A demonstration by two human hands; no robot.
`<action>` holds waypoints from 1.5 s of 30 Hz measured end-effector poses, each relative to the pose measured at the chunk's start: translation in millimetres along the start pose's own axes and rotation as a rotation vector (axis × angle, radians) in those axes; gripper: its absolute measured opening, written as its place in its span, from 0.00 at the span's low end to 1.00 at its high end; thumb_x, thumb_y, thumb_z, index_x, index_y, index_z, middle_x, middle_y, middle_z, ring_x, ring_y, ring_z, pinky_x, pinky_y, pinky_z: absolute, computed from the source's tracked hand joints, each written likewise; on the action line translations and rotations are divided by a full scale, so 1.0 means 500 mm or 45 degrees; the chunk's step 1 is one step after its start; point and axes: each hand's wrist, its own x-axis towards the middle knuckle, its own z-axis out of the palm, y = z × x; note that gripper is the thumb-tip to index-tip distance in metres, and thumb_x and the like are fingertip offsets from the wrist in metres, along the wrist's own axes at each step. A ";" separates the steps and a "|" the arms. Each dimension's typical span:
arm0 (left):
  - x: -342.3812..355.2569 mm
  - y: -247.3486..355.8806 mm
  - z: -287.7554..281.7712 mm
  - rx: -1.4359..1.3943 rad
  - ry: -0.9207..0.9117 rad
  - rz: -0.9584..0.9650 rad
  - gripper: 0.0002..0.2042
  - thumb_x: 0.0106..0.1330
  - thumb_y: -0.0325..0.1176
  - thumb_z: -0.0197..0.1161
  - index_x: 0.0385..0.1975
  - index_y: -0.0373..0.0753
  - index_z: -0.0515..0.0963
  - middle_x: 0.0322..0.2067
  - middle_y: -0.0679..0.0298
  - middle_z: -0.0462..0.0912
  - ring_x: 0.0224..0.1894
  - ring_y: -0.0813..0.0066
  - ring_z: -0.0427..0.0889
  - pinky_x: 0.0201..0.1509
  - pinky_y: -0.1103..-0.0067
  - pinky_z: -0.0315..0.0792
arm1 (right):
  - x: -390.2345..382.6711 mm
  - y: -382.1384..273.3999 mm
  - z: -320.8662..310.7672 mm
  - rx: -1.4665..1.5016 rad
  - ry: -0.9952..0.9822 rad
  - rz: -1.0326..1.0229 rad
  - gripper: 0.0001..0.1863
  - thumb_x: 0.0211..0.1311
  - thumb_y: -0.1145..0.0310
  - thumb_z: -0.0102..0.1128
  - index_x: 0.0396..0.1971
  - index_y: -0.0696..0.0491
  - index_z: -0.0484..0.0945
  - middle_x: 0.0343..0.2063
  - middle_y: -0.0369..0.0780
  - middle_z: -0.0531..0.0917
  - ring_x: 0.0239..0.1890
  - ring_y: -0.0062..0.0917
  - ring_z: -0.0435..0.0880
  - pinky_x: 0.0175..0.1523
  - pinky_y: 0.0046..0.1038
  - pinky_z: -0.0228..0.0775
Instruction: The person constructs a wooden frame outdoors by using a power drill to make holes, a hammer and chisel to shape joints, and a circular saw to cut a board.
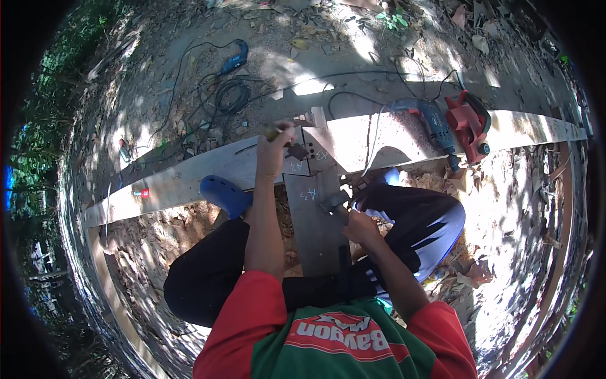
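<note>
On the right, a dark blue power drill point(435, 126) lies with its nose toward the near side, close beside a red power planer point(464, 123). Across the ground point(278, 69) at the upper left is a blue corded power tool point(234, 58), and a dark cable point(231, 100) lies loosely coiled just below it. A small red object point(145, 193), too small to make out, sits at the left. A yellowish leaf point(300, 43) and a green seedling point(392, 20) show near the top, among scattered dry litter. Green foliage point(57, 69) fills the far left rim.
</note>
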 end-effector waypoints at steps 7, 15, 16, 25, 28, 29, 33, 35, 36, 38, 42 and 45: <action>0.029 0.042 0.014 -0.128 0.189 0.143 0.08 0.57 0.28 0.71 0.27 0.36 0.76 0.24 0.66 0.77 0.27 0.80 0.74 0.35 0.80 0.66 | 0.015 0.023 0.001 0.008 -0.058 0.037 0.21 0.50 0.62 0.61 0.38 0.65 0.78 0.38 0.58 0.82 0.45 0.49 0.83 0.49 0.44 0.74; 0.019 -0.033 0.051 -0.199 0.219 0.151 0.08 0.59 0.26 0.70 0.28 0.40 0.75 0.25 0.67 0.78 0.29 0.79 0.77 0.40 0.79 0.71 | 0.014 0.011 -0.001 -0.004 -0.030 0.034 0.22 0.49 0.60 0.64 0.37 0.64 0.78 0.38 0.57 0.83 0.44 0.48 0.83 0.50 0.43 0.75; 0.015 -0.034 0.063 -0.178 0.251 0.139 0.08 0.59 0.26 0.70 0.29 0.40 0.75 0.25 0.67 0.78 0.29 0.79 0.77 0.40 0.79 0.71 | 0.013 0.012 -0.004 -0.004 -0.036 0.039 0.22 0.49 0.60 0.64 0.37 0.64 0.78 0.37 0.57 0.83 0.44 0.48 0.83 0.50 0.43 0.75; 0.010 -0.047 0.080 -0.235 0.187 0.176 0.09 0.59 0.24 0.69 0.30 0.41 0.73 0.25 0.68 0.76 0.31 0.80 0.76 0.39 0.81 0.69 | 0.016 0.013 0.000 -0.038 -0.043 0.045 0.21 0.49 0.61 0.63 0.36 0.64 0.78 0.37 0.57 0.82 0.44 0.49 0.83 0.50 0.44 0.74; 0.008 -0.051 0.080 -0.170 0.191 0.166 0.08 0.59 0.24 0.68 0.30 0.41 0.73 0.26 0.68 0.76 0.30 0.80 0.76 0.39 0.81 0.69 | 0.010 0.006 -0.009 -0.046 -0.041 0.039 0.21 0.49 0.61 0.63 0.37 0.64 0.78 0.37 0.57 0.82 0.44 0.49 0.83 0.50 0.44 0.74; 0.007 -0.052 0.080 -0.163 0.184 0.172 0.08 0.59 0.24 0.68 0.30 0.41 0.73 0.26 0.68 0.76 0.30 0.79 0.76 0.39 0.81 0.69 | 0.009 0.005 -0.010 -0.050 -0.037 0.036 0.21 0.49 0.61 0.63 0.37 0.64 0.78 0.37 0.57 0.82 0.44 0.49 0.83 0.51 0.44 0.74; 0.009 -0.053 0.082 -0.154 0.172 0.176 0.08 0.59 0.24 0.68 0.30 0.41 0.74 0.26 0.68 0.76 0.30 0.79 0.76 0.38 0.81 0.68 | 0.011 0.012 -0.005 -0.029 -0.032 0.041 0.22 0.49 0.61 0.63 0.37 0.64 0.78 0.38 0.56 0.82 0.44 0.49 0.83 0.51 0.44 0.74; 0.009 -0.052 0.082 -0.155 0.185 0.177 0.08 0.58 0.25 0.69 0.29 0.41 0.74 0.25 0.70 0.75 0.29 0.82 0.73 0.35 0.82 0.66 | 0.011 0.010 -0.008 -0.020 -0.046 0.049 0.22 0.49 0.61 0.63 0.38 0.64 0.78 0.38 0.56 0.82 0.45 0.49 0.83 0.51 0.44 0.74; 0.008 -0.051 0.084 -0.157 0.194 0.180 0.09 0.57 0.26 0.70 0.27 0.42 0.74 0.25 0.72 0.74 0.27 0.84 0.71 0.33 0.84 0.64 | 0.010 0.008 -0.010 -0.020 -0.056 0.052 0.22 0.50 0.61 0.63 0.38 0.64 0.78 0.39 0.56 0.82 0.45 0.48 0.83 0.51 0.44 0.74; 0.006 -0.046 0.086 -0.155 0.194 0.178 0.09 0.57 0.27 0.71 0.27 0.42 0.75 0.25 0.72 0.74 0.27 0.84 0.71 0.34 0.84 0.64 | 0.009 0.004 -0.014 -0.022 -0.077 0.057 0.22 0.50 0.61 0.63 0.39 0.64 0.78 0.39 0.56 0.82 0.46 0.48 0.83 0.52 0.44 0.74; 0.004 -0.046 0.081 -0.155 0.182 0.135 0.08 0.58 0.26 0.69 0.30 0.41 0.74 0.26 0.68 0.77 0.31 0.80 0.76 0.39 0.81 0.67 | 0.013 0.011 -0.006 -0.020 -0.072 0.070 0.23 0.50 0.60 0.63 0.40 0.64 0.77 0.40 0.56 0.82 0.46 0.47 0.82 0.52 0.43 0.74; 0.003 -0.045 0.082 -0.167 0.182 0.149 0.08 0.58 0.26 0.70 0.30 0.41 0.74 0.26 0.69 0.77 0.32 0.81 0.76 0.39 0.81 0.67 | 0.013 0.007 -0.010 -0.029 -0.091 0.076 0.23 0.50 0.60 0.63 0.40 0.64 0.77 0.40 0.56 0.82 0.47 0.47 0.82 0.52 0.43 0.74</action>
